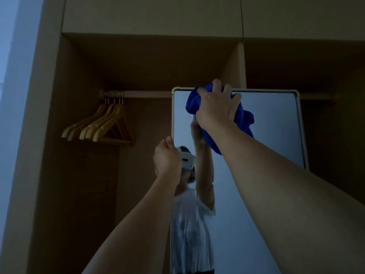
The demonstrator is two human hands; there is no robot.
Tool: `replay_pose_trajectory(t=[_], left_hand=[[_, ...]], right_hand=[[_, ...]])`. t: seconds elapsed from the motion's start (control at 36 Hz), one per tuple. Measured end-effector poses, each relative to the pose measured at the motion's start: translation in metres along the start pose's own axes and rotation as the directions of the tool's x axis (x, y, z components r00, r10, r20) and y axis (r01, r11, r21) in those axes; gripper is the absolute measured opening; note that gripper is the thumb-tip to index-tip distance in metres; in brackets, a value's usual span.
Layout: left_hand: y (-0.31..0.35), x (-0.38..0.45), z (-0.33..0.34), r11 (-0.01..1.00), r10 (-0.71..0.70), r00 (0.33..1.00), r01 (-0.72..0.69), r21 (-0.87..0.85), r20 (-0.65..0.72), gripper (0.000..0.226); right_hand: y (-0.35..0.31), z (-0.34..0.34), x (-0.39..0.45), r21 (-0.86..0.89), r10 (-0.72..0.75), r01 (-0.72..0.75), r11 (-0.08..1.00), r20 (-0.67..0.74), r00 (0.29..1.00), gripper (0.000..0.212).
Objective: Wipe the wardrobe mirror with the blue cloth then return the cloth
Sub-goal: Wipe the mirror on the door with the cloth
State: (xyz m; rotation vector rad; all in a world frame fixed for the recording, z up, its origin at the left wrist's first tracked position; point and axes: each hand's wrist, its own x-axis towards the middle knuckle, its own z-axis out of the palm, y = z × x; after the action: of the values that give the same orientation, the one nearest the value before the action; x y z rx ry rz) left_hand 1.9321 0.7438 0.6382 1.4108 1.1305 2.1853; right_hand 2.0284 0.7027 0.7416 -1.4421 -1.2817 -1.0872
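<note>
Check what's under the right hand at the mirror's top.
The right hand holds a bunched blue cloth against the mirror near its top edge. The glass beneath the cloth is covered, so its state can't be seen.

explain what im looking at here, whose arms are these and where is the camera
There is one picture, from a camera worn on a person's head, so the two bare arms reaching up are their own. The right hand presses a bunched blue cloth against the top of a mirror in an open wardrobe. The left hand grips the mirror's left edge. The figure in the glass is the person's reflection. Wooden hangers hang on a rail to the left.
</note>
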Motion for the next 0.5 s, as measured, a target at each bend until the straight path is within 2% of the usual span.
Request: replay_pose_trajectory(t=[0.11,0.19,0.31,0.39,0.5], left_hand=[[0.000,-0.001,0.002,1.000,0.005,1.000,-0.005,0.011,-0.025,0.032],[0.001,-0.002,0.003,0.999,0.002,0.999,0.000,0.033,-0.042,0.034],[0.000,0.000,0.004,0.999,0.000,0.999,0.003,0.042,-0.052,0.033],[0.000,0.000,0.004,0.999,0.005,0.999,-0.002,0.053,-0.051,0.027],[-0.001,0.000,0.004,0.999,0.026,0.998,-0.023,0.049,-0.064,0.033]], right_hand=[[0.000,-0.001,-0.004,-0.009,0.032,-0.032,0.999,0.000,0.999,0.057],[-0.006,0.000,-0.011,-0.046,-0.046,0.045,0.998,-0.024,0.999,0.055],[-0.005,0.002,-0.018,0.016,-0.092,0.092,0.996,-0.044,0.995,0.052],[0.009,0.004,-0.016,0.023,-0.053,0.054,0.998,-0.037,0.998,0.054],[0.039,0.002,-0.007,0.003,0.082,-0.082,0.997,-0.013,0.997,0.051]])
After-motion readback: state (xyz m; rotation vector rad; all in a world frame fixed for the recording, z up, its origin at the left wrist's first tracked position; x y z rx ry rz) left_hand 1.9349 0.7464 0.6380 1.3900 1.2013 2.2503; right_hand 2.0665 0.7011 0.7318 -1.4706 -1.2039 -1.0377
